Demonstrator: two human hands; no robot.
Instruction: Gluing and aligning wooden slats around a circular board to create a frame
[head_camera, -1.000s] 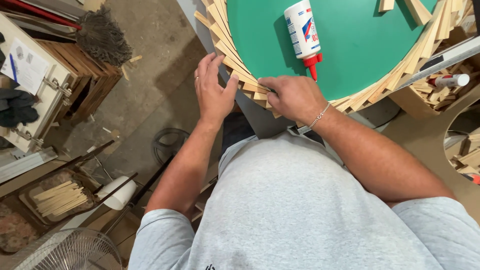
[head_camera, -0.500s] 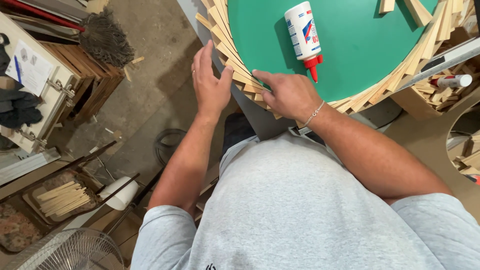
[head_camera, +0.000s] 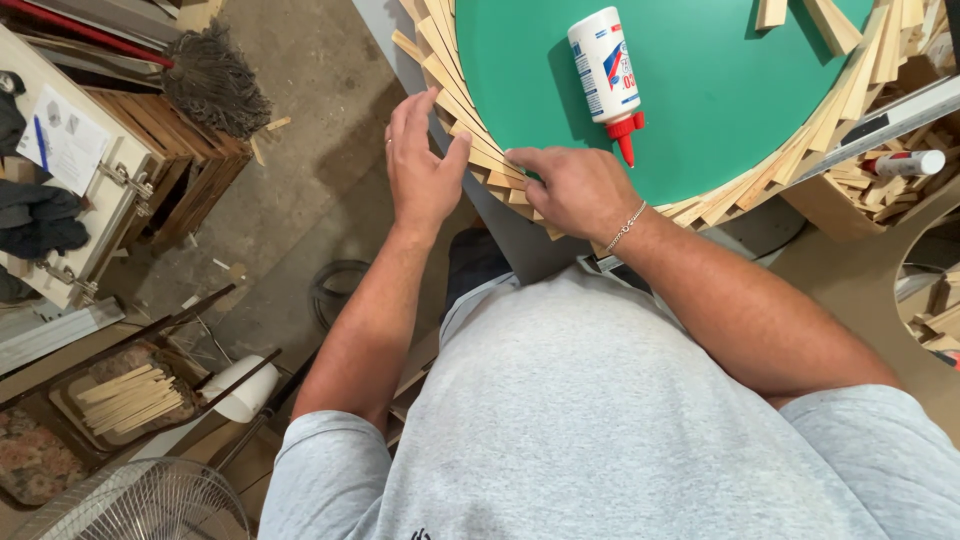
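Observation:
A round green board (head_camera: 700, 110) is ringed with overlapping light wooden slats (head_camera: 450, 75). My left hand (head_camera: 420, 165) stands flat against the outer ends of the slats at the ring's left side, fingers straight and together. My right hand (head_camera: 570, 190) lies palm down on the slats at the ring's near edge, fingertips pressing a slat close to my left thumb. A white glue bottle with a red nozzle (head_camera: 606, 70) lies on the green board just beyond my right hand.
Loose wood pieces (head_camera: 800, 15) lie at the board's far side, and a marker (head_camera: 900, 163) rests among the slats at right. Left of me are a wooden crate (head_camera: 170, 150), a mop head (head_camera: 215, 80), a tray of sticks (head_camera: 125, 395) and a fan grille (head_camera: 140, 505).
My left hand has lifted from gripping the ring's edge and straightened, moving a little up along the slats. My right hand has stayed pressed on the near slats.

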